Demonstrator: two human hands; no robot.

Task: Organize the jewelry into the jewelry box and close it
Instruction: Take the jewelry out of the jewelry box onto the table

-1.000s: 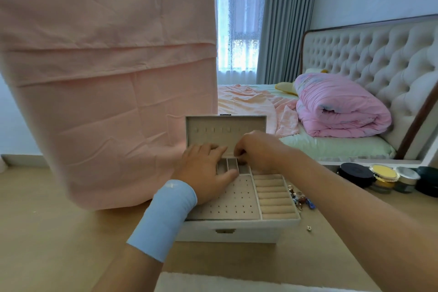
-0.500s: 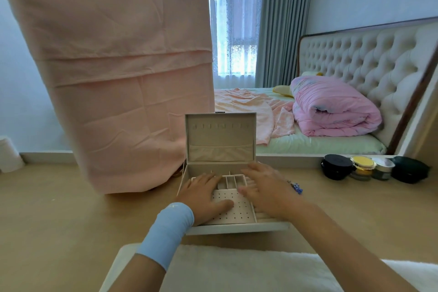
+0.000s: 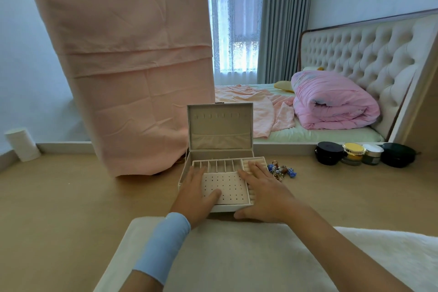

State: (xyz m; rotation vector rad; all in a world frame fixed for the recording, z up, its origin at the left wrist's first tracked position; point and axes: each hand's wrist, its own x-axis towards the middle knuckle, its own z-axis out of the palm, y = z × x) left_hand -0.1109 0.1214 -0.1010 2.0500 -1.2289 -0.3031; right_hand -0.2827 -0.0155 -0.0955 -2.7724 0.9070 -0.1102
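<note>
The beige jewelry box (image 3: 220, 125) stands open on the wooden surface, its lid upright. Its top tray (image 3: 225, 187) shows a perforated panel, a row of narrow slots and ring rolls, with no jewelry visible in them. My left hand (image 3: 196, 194), with a blue wrist sleeve, lies over the tray's left side, thumb on the perforated panel. My right hand (image 3: 263, 194) covers the right side, thumb hooked at the box's front edge. A small pile of jewelry (image 3: 280, 170) with blue beads lies just right of the box.
A pink cloth (image 3: 132, 66) hangs behind and left of the box. Several cosmetic jars (image 3: 353, 154) stand at the right. A white fluffy pad (image 3: 237, 256) lies in front of the box. A white cylinder (image 3: 22, 144) stands far left, and a bed (image 3: 331, 102) is behind.
My right hand came off the back slots and now lies flat over the tray's right side. The view pulled back and down, bringing the white pad and jewelry pile into sight.
</note>
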